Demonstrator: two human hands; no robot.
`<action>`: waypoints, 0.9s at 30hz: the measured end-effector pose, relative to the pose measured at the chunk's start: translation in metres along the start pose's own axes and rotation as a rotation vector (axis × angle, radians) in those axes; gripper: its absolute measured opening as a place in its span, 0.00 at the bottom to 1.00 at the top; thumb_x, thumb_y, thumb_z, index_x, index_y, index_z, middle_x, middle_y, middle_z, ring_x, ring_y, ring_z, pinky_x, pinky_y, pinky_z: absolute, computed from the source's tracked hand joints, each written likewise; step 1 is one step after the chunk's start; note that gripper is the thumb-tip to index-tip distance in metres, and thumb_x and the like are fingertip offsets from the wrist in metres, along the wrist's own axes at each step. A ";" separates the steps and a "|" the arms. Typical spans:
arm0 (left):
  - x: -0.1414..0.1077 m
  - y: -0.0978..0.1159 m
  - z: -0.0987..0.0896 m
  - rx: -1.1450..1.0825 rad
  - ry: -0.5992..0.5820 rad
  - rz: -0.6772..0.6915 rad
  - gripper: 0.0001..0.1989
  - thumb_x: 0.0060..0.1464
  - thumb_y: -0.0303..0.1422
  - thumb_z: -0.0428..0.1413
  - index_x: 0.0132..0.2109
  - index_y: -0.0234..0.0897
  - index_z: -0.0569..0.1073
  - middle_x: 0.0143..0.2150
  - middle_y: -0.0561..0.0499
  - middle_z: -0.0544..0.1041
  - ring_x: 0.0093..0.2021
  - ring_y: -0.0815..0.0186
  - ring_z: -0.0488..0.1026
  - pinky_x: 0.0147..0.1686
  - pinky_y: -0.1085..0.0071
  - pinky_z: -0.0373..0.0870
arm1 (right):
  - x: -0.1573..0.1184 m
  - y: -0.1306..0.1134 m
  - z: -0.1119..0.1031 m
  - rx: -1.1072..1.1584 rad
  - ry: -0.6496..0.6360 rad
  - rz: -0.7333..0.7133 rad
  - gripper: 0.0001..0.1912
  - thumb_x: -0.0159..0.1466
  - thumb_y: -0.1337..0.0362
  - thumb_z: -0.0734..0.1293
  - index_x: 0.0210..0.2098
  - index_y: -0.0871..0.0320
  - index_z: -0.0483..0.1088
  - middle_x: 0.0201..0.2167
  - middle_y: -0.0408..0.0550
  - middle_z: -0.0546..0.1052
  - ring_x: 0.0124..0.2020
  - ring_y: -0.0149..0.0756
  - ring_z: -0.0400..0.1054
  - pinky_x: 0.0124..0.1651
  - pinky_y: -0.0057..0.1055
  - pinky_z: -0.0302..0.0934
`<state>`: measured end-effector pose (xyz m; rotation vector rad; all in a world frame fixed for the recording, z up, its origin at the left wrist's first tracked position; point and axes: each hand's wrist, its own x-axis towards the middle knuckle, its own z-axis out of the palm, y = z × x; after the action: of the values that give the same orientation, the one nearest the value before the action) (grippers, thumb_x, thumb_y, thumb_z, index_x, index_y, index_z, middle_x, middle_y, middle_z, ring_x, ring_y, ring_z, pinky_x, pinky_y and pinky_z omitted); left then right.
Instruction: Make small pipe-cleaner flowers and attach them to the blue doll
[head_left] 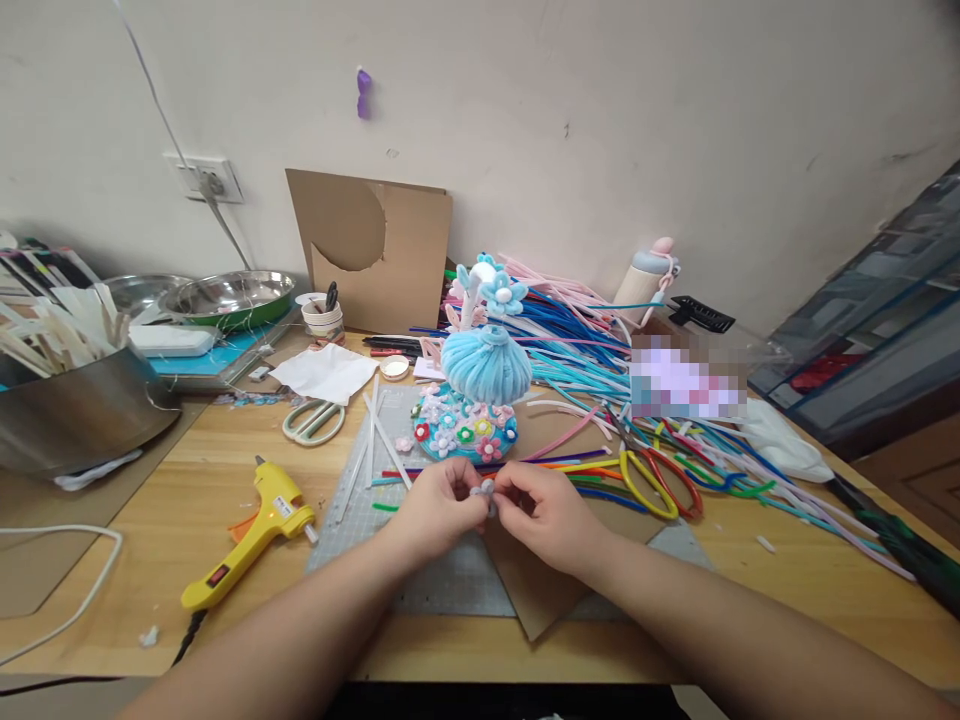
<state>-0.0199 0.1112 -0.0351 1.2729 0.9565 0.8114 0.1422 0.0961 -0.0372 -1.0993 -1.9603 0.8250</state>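
Left hand: my left hand (441, 510) comes with its forearm from 8 o'clock, the wrist low, thumb and forefinger pinching a small grey, fuzzy, flower-like piece (486, 490).
Right hand: my right hand (553, 518) reaches in from 4 o'clock, its fingers bent, and grips the same piece from the other side; the two hands are almost together.
Grey piece: it is held between my fingertips, above the grey gridded cutting mat (442, 585).
Label: on the yellow plastic glue gun (274, 515), at 9 o'clock from the piece, there is a white sticker (283, 505); its print is too small for me to read.
Blue decoration: the pleated light-blue fuzzy dome (486, 365) stands at 12 o'clock, above many coloured flowers (466, 436).
Scissors: the pair with yellow and red handles (649, 484) lies at 3 o'clock.
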 end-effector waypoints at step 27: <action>0.000 0.003 -0.007 -0.027 0.088 0.319 0.10 0.46 0.24 0.56 0.38 0.36 0.72 0.37 0.50 0.73 0.36 0.67 0.72 0.37 0.69 0.69 | 0.009 -0.001 -0.004 0.751 -0.059 0.565 0.11 0.55 0.58 0.66 0.25 0.58 0.61 0.15 0.35 0.67 0.10 0.21 0.58 0.13 0.17 0.40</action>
<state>-0.0262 0.1146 -0.0322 1.3956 0.8182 1.1319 0.1421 0.1045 -0.0314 -1.1465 -1.1732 1.7263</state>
